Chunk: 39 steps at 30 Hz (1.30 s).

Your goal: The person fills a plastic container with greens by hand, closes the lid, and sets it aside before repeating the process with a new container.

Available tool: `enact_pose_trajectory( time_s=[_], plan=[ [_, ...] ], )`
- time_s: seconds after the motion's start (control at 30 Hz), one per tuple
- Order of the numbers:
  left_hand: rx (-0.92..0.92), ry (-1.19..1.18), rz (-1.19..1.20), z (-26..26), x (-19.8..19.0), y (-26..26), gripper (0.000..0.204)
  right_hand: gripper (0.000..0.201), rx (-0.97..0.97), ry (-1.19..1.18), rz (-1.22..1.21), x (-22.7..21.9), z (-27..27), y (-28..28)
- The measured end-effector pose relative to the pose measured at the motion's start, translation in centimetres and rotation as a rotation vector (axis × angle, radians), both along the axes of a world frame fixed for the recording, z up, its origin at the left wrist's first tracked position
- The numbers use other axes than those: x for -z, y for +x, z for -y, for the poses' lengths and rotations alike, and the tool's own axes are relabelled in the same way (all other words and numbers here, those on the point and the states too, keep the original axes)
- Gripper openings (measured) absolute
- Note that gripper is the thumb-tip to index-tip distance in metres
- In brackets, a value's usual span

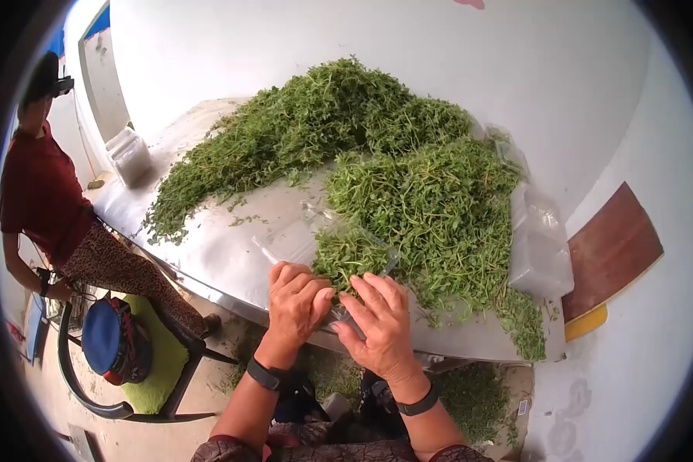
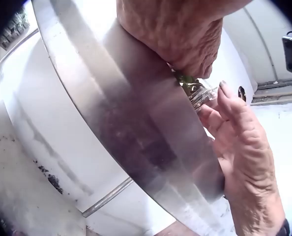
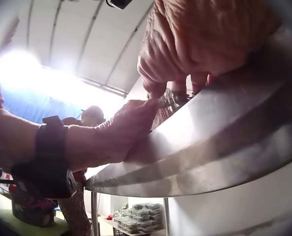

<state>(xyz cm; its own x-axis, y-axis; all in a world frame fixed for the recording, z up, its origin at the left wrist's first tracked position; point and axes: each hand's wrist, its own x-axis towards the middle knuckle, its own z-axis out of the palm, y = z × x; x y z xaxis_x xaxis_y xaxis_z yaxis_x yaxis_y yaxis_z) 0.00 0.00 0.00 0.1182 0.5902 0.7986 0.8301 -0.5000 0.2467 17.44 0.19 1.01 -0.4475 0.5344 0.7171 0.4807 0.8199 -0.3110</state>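
A small bunch of leafy green stems (image 1: 349, 252) lies in a clear plastic box at the table's front edge, its clear lid (image 1: 283, 243) spread out behind my left hand. On the bunch's left side, my left hand (image 1: 296, 302) bends its fingers down at the greens, and I cannot tell whether they grip. My right hand (image 1: 379, 322) reaches over from the right with fingers spread and lightly bent, tips touching the greens. Clear plastic (image 2: 200, 96) shows between both hands in the left wrist view. Both thumbs come close together at the near side.
A large heap of the same greens (image 1: 431, 200) covers the metal table (image 1: 215, 266). Stacked clear boxes stand right (image 1: 543, 246) and far left (image 1: 129, 156). At the left, a person in a red shirt (image 1: 46, 185) stands beside a chair (image 1: 162, 354). A brown board (image 1: 616, 250) leans at the right.
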Motion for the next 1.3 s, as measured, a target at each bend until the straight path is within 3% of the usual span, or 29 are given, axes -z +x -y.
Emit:
enact_pose_trajectory(
  time_s=[0.2, 0.4, 0.63, 0.7, 1.3],
  plan=[
    [0.024, 0.004, 0.009, 0.2, -0.4, 0.0, 0.015, 0.031, 0.012, 0.003, -0.039, 0.2, -0.2, -0.2],
    [0.083, -0.008, -0.027, 0.3, -0.6, -0.2, 0.031, 0.028, 0.02, -0.046, -0.037, 0.0, -0.2, 0.0],
    [0.05, -0.007, -0.071, 0.3, -0.6, -0.1, 0.028, 0.031, 0.008, -0.035, -0.096, 0.3, -0.3, 0.0],
    [0.056, 0.015, -0.088, 0.2, -0.5, 0.0, 0.026, 0.032, 0.043, 0.067, -0.055, 0.3, -0.4, 0.0],
    [0.057, 0.016, -0.02, 0.2, -0.1, -0.5, 0.03, 0.021, 0.041, -0.004, -0.005, 0.1, -0.7, -0.5]
  ],
)
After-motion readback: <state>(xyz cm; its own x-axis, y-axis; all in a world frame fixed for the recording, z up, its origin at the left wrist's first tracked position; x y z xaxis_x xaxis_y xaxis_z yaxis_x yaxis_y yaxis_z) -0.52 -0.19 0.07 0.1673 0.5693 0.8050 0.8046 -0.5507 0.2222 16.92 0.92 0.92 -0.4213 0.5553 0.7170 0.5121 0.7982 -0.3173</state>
